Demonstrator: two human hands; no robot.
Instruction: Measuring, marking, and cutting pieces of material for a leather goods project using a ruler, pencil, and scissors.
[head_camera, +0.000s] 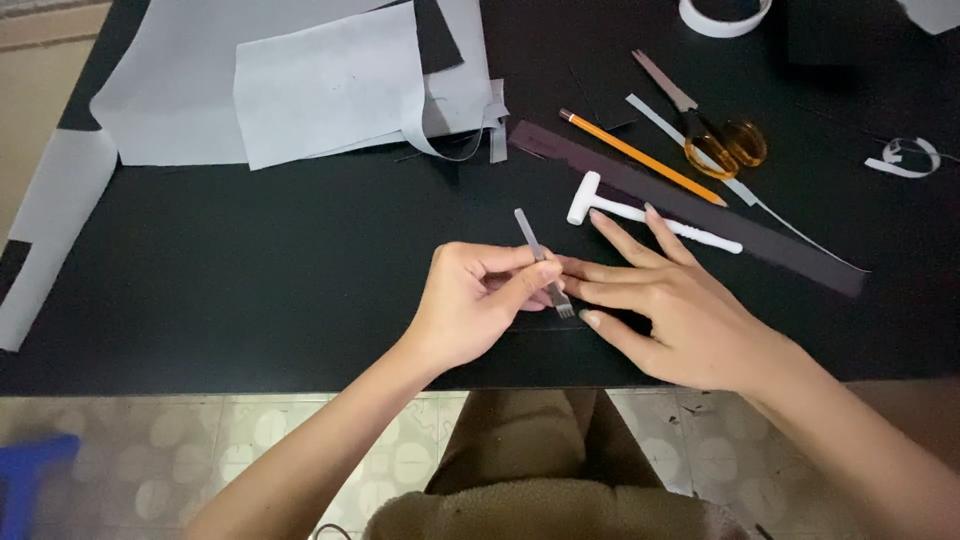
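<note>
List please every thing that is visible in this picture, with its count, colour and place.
Pronged metal chisel: one, silver, in the left hand, prongs down on the table.
White plastic mallet: one, beyond the right hand.
Yellow pencil: one, right of centre.
Amber-handled scissors: one, upper right.
Dark flat strip: one, under the mallet.
Grey sheets: several, upper left.
White tape roll: one, top edge.
Black table: one.
Left hand: grips the chisel.
Right hand: flat, fingers spread beside the prongs.

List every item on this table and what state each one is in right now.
Pronged chisel: tilted, pinched in left hand, prongs down.
Right hand: flat, fingers spread.
White mallet: lying flat, unheld.
Scissors: closed.
Pencil: lying loose.
Tape roll: flat.
Grey sheets: overlapping.
</note>
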